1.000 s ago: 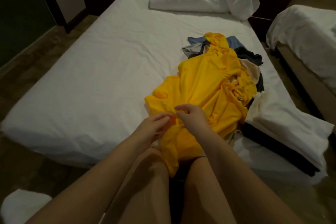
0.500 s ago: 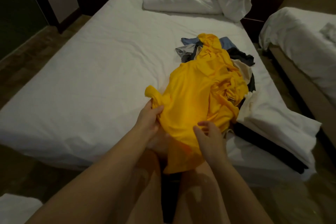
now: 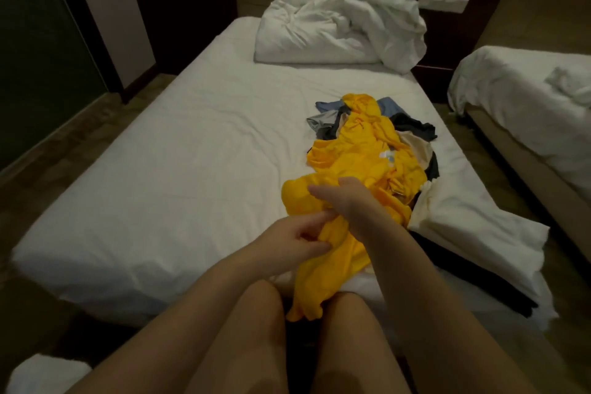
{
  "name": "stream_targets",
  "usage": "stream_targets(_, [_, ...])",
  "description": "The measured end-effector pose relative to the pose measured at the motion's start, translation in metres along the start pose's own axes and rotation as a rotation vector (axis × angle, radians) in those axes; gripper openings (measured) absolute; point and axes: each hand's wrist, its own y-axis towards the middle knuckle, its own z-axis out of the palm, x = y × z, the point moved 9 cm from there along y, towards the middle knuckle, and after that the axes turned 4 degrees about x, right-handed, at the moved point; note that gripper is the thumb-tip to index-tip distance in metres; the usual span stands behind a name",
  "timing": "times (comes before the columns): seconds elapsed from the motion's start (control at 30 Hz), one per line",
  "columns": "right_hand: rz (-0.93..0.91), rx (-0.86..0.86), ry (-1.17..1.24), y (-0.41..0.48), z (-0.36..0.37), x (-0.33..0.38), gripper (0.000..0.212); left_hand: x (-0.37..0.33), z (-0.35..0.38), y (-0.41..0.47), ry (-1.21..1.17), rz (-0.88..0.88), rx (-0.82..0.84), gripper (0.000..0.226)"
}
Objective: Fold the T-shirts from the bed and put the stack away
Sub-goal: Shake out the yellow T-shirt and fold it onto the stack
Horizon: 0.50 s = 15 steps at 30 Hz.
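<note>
Yellow shirt [image 3: 351,166] hanging off bed [image 3: 160,169] edge onto knees. Left hand [image 3: 295,238] pinching its near fold. Right hand [image 3: 347,201] laid across it just beyond, blurred, grip unclear. Behind: clothes heap [image 3: 412,125], then crumpled duvet [image 3: 335,25].

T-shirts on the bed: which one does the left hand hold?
The yellow T-shirt: the left hand pinches its near part. The rest of the pile lies behind it, untouched.

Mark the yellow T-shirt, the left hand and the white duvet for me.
yellow T-shirt [image 3: 358,163]: head view, bunched fabric at its middle.
left hand [image 3: 292,237]: head view, middle of the hand.
white duvet [image 3: 345,22]: head view, crumpled middle folds.
</note>
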Motion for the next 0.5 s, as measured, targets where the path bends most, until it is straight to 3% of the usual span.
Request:
stream_targets(0.07, [-0.096, -0.038, 0.023, -0.01, -0.014, 0.014, 0.036, -0.015, -0.009, -0.003, -0.052, 0.026, -0.02, 0.031])
stream_targets(0.13, [-0.185, -0.026, 0.029, -0.021, -0.025, 0.033, 0.025, -0.027, -0.035, -0.005, -0.031, 0.031, -0.208, 0.022])
stream_targets(0.23, [-0.304, 0.081, 0.026, -0.045, -0.036, 0.067, 0.008, -0.05, -0.06, -0.004, 0.036, 0.04, -0.387, 0.05])
stream_targets(0.3, [-0.38, 0.175, 0.052, -0.064, -0.043, 0.089, 0.006, -0.081, -0.058, 0.002, 0.061, 0.121, -0.353, 0.053])
stream_targets(0.37, [-0.44, 0.23, 0.053, -0.082, -0.052, 0.106, 0.02, -0.11, -0.056, 0.005, -0.01, 0.194, -0.312, 0.038])
stream_targets(0.43, [-0.486, 0.214, 0.097, -0.099, -0.067, 0.119, 0.024, -0.129, -0.055, 0.006, -0.136, 0.217, -0.248, 0.024])
stream_targets(0.5, [-0.529, 0.152, 0.174, -0.112, -0.089, 0.13, 0.015, -0.145, -0.053, 0.0, -0.183, 0.222, -0.196, 0.018])
